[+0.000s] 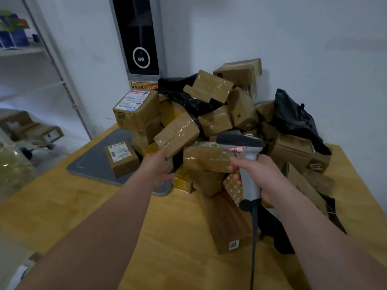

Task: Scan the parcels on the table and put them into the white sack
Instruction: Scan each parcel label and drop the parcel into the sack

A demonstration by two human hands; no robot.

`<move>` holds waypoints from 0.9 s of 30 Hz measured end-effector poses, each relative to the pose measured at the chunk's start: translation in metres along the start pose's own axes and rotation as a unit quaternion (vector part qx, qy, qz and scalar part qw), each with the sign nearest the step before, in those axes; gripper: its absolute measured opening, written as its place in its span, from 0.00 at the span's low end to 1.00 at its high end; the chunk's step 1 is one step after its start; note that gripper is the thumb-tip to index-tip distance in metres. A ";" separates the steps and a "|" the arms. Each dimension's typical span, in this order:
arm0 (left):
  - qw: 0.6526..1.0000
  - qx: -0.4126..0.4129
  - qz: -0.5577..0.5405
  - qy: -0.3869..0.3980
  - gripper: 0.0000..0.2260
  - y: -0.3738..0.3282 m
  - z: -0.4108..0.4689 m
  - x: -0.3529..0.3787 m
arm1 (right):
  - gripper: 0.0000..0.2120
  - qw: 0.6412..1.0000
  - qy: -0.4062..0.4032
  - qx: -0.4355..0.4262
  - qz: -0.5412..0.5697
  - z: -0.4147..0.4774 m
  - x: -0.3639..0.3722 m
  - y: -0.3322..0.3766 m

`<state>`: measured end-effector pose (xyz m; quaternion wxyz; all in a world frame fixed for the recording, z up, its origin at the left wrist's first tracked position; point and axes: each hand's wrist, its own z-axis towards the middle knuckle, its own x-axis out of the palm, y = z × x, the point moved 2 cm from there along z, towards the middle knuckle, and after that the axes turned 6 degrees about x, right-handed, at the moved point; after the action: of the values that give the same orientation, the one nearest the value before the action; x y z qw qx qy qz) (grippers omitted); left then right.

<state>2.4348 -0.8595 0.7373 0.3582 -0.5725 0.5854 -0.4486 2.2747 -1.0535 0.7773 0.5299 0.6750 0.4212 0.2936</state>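
the taped parcel [177,135] that the left hand [156,166] reaches for lies tilted on the near-left slope of the parcel pile [230,114], about the middle of the view. the hand's fingertips meet the parcel's lower corner and the thumb sticks out free toward three o'clock. whether the fingers behind the corner have closed on it, i cannot tell. the right hand [263,178], at four o'clock from that parcel, is wrapped tight round the handle of a barcode scanner [245,155], whose head points into the pile and whose cable [253,237] hangs toward six o'clock.

by the look of it the job is near its start: the heap on the wooden table [104,216] is tall, dozens of brown boxes deep, with black plastic bags [293,120] mixed in at twelve and two o'clock. the white sack is nowhere in view.

at nine o'clock of the pile a small labelled box [121,158] sits on a grey mat [92,164], and a bigger labelled box [136,109] stands above it at ten o'clock. a long brown box [228,222] lies at six o'clock, under the scanner.

the boxes lean on each other, so pulling one from the slope may well bring its neighbours sliding.
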 end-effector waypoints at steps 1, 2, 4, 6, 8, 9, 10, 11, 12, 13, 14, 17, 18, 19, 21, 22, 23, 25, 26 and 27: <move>0.997 -0.038 -0.064 0.004 0.31 -0.002 0.009 0.002 | 0.10 1.000 -0.003 0.003 0.004 0.003 0.000 0.000; 0.991 -0.069 -0.110 0.003 0.33 -0.005 0.020 0.002 | 0.10 1.000 -0.008 0.006 0.008 0.007 0.000 -0.001; 0.983 -0.105 -0.153 0.007 0.33 -0.009 0.041 0.005 | 0.10 1.000 -0.020 0.010 0.011 0.014 0.000 -0.002; 0.977 -0.123 -0.175 -0.001 0.32 -0.013 0.062 0.008 | 0.09 0.999 -0.035 0.008 0.010 0.021 0.000 -0.003; 0.967 -0.155 -0.201 -0.013 0.33 -0.015 0.078 0.011 | 0.07 0.999 -0.053 0.006 0.009 0.026 0.001 -0.004; 0.962 -0.173 -0.212 -0.017 0.34 -0.014 0.085 0.011 | 0.07 0.998 -0.060 0.004 0.010 0.028 0.002 -0.005; 0.956 -0.187 -0.224 -0.020 0.34 -0.014 0.091 0.012 | 0.07 0.998 -0.065 0.004 0.012 0.029 0.004 -0.006; 0.952 -0.197 -0.234 -0.018 0.34 -0.013 0.095 0.012 | 0.06 0.998 -0.068 0.004 0.012 0.030 0.005 -0.006; 0.948 -0.201 -0.245 -0.010 0.33 -0.012 0.099 0.013 | 0.06 0.997 -0.070 0.004 0.012 0.031 0.006 -0.006; 0.945 -0.201 -0.257 0.005 0.31 -0.012 0.101 0.013 | 0.06 0.997 -0.071 0.003 0.010 0.032 0.007 -0.006; 0.942 -0.200 -0.270 0.021 0.28 -0.011 0.102 0.014 | 0.06 0.997 -0.072 0.002 0.007 0.033 0.008 -0.006; 0.934 -0.195 -0.296 0.047 0.24 -0.012 0.097 0.013 | 0.08 0.997 -0.074 0.003 0.002 0.035 0.009 -0.007; 0.934 -0.189 -0.299 0.054 0.25 -0.012 0.093 0.012 | 0.07 0.997 -0.074 0.004 0.002 0.035 0.010 -0.007; 0.936 -0.177 -0.299 0.062 0.25 -0.013 0.088 0.011 | 0.07 0.997 -0.072 0.004 0.002 0.034 0.010 -0.006; 0.944 -0.142 -0.290 0.073 0.25 -0.013 0.076 0.010 | 0.06 0.998 -0.065 0.001 0.005 0.033 0.011 -0.004; 0.949 -0.121 -0.280 0.077 0.25 -0.013 0.069 0.008 | 0.05 0.998 -0.061 0.001 0.007 0.031 0.011 -0.004; 0.955 -0.100 -0.267 0.079 0.23 -0.013 0.060 0.006 | 0.05 0.998 -0.056 0.001 0.007 0.030 0.011 -0.004; 0.966 -0.063 -0.237 0.086 0.19 -0.010 0.043 0.000 | 0.06 0.999 -0.043 0.000 0.010 0.027 0.011 -0.004; 0.969 -0.048 -0.224 0.094 0.18 -0.007 0.034 -0.004 | 0.07 0.999 -0.033 -0.002 0.014 0.025 0.011 -0.004; 0.972 -0.035 -0.210 0.100 0.17 -0.005 0.026 -0.008 | 0.09 1.000 -0.020 -0.003 0.020 0.022 0.011 -0.004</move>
<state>2.4612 -0.8539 0.7320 0.1751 -0.6471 0.5002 -0.5480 2.2975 -1.0541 0.7670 0.5339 0.6874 0.3962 0.2923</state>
